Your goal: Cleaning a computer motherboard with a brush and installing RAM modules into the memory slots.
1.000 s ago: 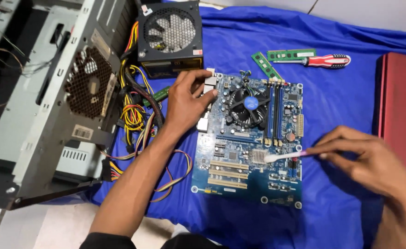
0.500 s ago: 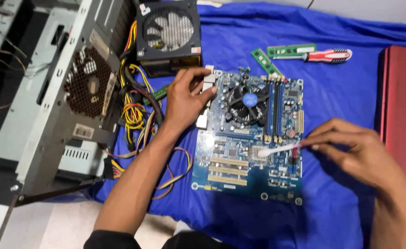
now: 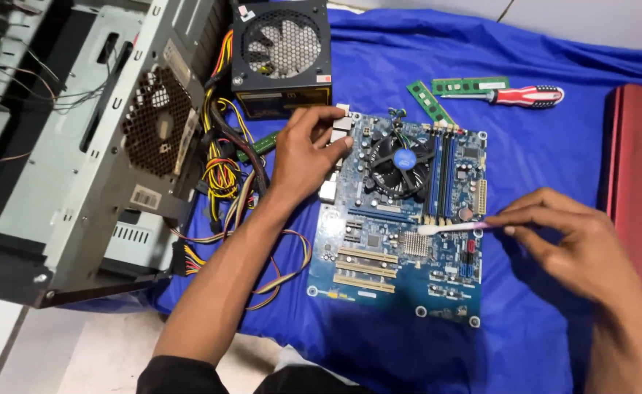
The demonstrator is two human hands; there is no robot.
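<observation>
Blue cloth (image 3: pixel 554 146) over the floor, blue motherboard (image 3: pixel 401 233) at centre. My left hand (image 3: pixel 303 157) grips its nine o'clock edge; my right hand (image 3: pixel 569 237) pinches a white brush (image 3: pixel 449 228), bristles near the small heatsink. Brushing looks midway; the fan at twelve o'clock appears untouched.

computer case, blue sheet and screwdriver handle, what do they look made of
Computer case: bare grey sheet metal, dull sheen, punched vent holes. Blue sheet: woven cloth, going by its soft folds and wrinkles. Screwdriver handle: probably glossy red plastic with a white band.
</observation>
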